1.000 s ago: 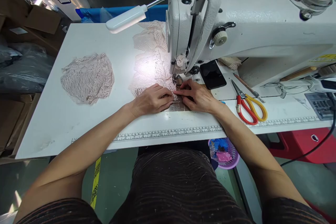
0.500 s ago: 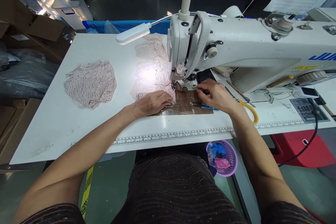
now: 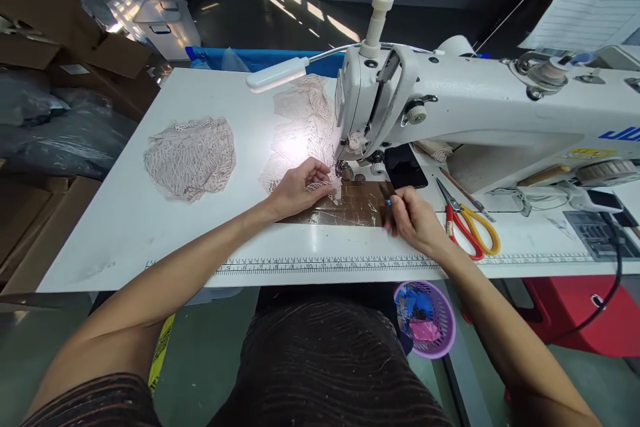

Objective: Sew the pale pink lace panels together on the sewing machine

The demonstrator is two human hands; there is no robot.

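Note:
Pale pink lace fabric (image 3: 305, 133) runs along the left side of the sewing machine head (image 3: 365, 93), its front edge close to the presser foot. My left hand (image 3: 300, 188) pinches that front edge between thumb and fingers. To the right, my right hand (image 3: 413, 219) is closed around small thread snips (image 3: 387, 195); their dark blades point toward the machine and a bit of blue handle shows. Beneath both hands lies a brown taped plate (image 3: 350, 210), with the snips just above its right end.
A second lace pile (image 3: 190, 159) rests on the white table (image 3: 125, 227) at left. A black phone (image 3: 406, 167) and red-and-yellow-handled scissors (image 3: 470, 223) lie right of my right hand. A printed ruler (image 3: 320, 265) follows the front edge; a purple basket (image 3: 445, 340) stands below.
My right hand has moved from beside the needle area toward the front edge and now holds the blue snips that lay on the plate. My left hand has lifted its fingers into a pinch.

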